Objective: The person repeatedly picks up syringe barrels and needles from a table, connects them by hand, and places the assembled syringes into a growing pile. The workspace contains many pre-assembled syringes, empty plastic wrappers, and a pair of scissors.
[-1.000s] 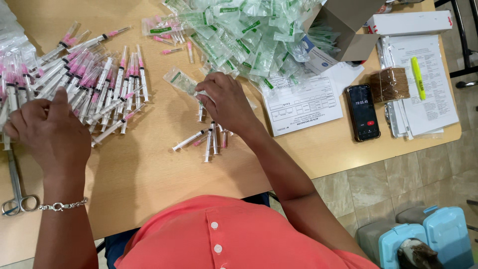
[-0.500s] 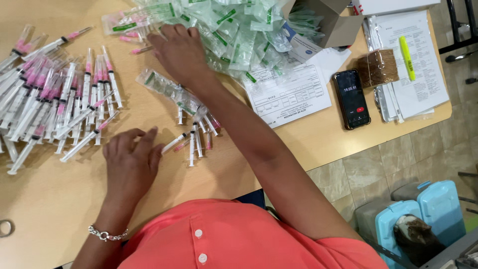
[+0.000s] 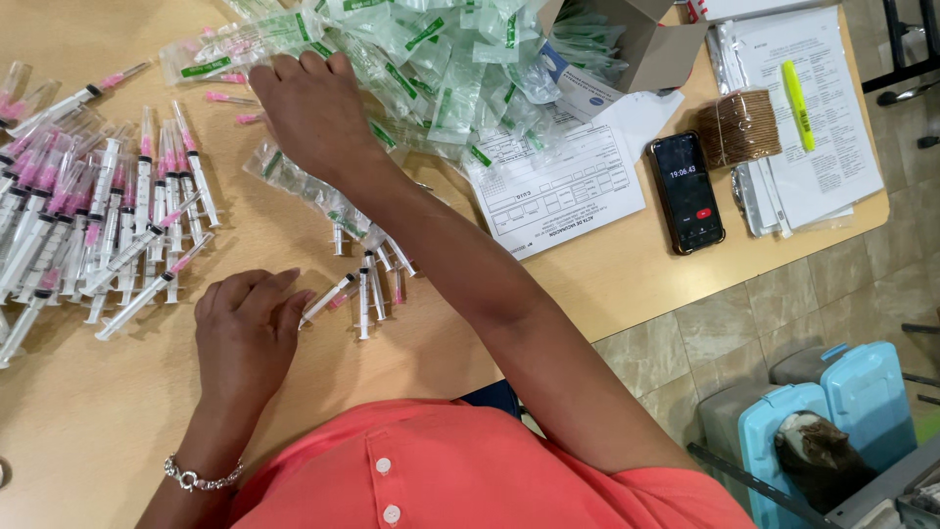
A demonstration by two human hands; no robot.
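The person's left hand (image 3: 245, 333) lies palm down on the near part of the wooden table (image 3: 88, 431), fingers loosely spread and slightly curled, gripping nothing. Its fingertips sit at the tip of one syringe (image 3: 328, 299), which belongs to a small loose cluster of syringes (image 3: 370, 279) just to the right; whether the fingers actually touch it cannot be told. A bracelet (image 3: 201, 478) circles that wrist.

The right hand (image 3: 313, 113) reaches across to the far side, knuckles up, fingers bent down into the edge of a heap of sealed clear packets with green print (image 3: 441, 69). Its fingertips are buried among the packets, so whether it pinches one cannot be told. A strip of joined packets (image 3: 304, 186) trails from beneath the wrist towards the small cluster.

On the left lies a large spread of pink-tipped syringes (image 3: 108, 216). To the right of the heap are a printed form (image 3: 563, 186), a dark phone (image 3: 685, 191), a stack of round biscuits (image 3: 739, 127) and a yellow highlighter (image 3: 798, 103) resting on papers.
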